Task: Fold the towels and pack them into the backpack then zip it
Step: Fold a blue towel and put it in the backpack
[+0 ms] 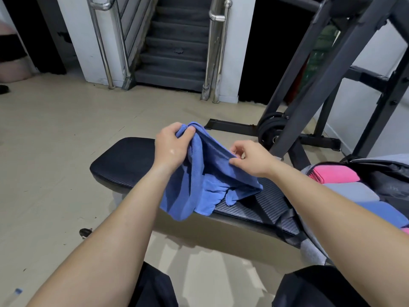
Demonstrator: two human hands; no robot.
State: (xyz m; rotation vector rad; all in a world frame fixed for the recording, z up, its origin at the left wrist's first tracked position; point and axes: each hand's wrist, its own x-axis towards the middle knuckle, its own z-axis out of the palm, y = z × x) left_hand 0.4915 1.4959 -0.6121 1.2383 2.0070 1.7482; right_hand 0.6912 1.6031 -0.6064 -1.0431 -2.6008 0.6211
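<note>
Leave the lower end of the blue towel [199, 185] on the bench [124, 160], near the open backpack [387, 173]. Slide the thumb-and-forefinger pinch of the right hand [252, 158] along the top edge to a corner; loosen the fist of the left hand [172, 145] round the bunched cloth, pull taut, fold.

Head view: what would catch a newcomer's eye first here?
The blue towel at the centre stands out: the left hand grips it and the right hand pinches its edge, over the black weight bench. At the right, an open backpack holds folded towels, pink, grey and blue.
</note>
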